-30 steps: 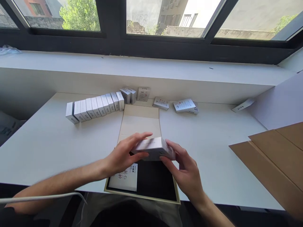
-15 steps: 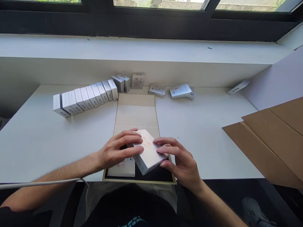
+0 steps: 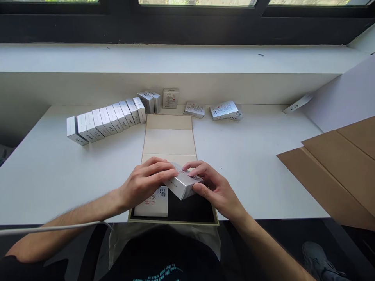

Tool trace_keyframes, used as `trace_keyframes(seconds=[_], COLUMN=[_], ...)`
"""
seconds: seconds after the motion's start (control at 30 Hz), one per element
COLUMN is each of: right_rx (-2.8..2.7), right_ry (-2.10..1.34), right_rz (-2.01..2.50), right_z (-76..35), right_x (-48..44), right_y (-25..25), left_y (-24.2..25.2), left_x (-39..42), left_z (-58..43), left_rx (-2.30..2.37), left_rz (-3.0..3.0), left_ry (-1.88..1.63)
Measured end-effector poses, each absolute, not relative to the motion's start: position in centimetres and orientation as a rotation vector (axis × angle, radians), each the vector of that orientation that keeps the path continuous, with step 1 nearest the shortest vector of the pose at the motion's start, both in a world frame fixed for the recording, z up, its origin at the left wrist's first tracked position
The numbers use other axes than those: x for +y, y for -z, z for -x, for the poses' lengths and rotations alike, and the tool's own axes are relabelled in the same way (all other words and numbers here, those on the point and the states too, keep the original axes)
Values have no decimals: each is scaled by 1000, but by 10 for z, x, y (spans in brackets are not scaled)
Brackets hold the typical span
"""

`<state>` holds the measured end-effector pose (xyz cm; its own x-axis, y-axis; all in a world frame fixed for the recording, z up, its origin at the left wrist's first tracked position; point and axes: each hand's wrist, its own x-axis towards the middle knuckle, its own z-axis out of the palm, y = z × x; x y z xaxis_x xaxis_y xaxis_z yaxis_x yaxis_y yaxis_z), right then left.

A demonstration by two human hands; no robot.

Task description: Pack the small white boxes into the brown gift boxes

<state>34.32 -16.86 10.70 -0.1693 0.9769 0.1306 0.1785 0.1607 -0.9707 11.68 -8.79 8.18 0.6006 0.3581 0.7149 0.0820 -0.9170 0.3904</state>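
Note:
Between my two hands a small white carton (image 3: 184, 184) with printed text is held tilted. My left hand (image 3: 150, 179) lies along its left side with the fingers on top, while my right hand (image 3: 212, 187) grips the right end between thumb and fingers. Below the carton an open gift box (image 3: 172, 223) with a dark inside sits at the table's near edge. Its cream lid (image 3: 170, 141) is folded back away from me. In the left part of the box lies another white carton (image 3: 152, 205) with red and black characters; my left hand partly covers it.
A slanting row of white cartons (image 3: 101, 124) stands at the back left. More cartons (image 3: 170, 98) rest along the wall, and two lie overlapped (image 3: 224, 110). One leans at the far right (image 3: 297, 104). Cardboard flaps (image 3: 336, 168) jut over the right side. A white cable (image 3: 52, 227) crosses my left arm.
The carton in my hands has turned and tipped, now showing its narrow near side. It has moved slightly up, and my right hand has shifted left with it.

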Motion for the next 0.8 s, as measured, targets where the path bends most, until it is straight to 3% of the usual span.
trace_keyframes(seconds=[0.33, 0.53, 0.7, 0.8], right_rx=[-1658, -1952, -2057, -2296], right_ry=[-845, -486, -388, -364], right_rz=[1268, 1312, 1259, 1198], right_z=[-343, -348, -356, -351], right_x=[-174, -188, -188, -185], right_y=[-99, -100, -100, -95], left_y=[-97, -83, -66, -52], left_x=[-98, -98, -47, -6], left_z=[-122, -108, -83, -76], left_rx=[453, 159, 602, 698], left_rz=[-2893, -2915, -2787, -3047], left_ry=[-1357, -1336, -1409, -1136])
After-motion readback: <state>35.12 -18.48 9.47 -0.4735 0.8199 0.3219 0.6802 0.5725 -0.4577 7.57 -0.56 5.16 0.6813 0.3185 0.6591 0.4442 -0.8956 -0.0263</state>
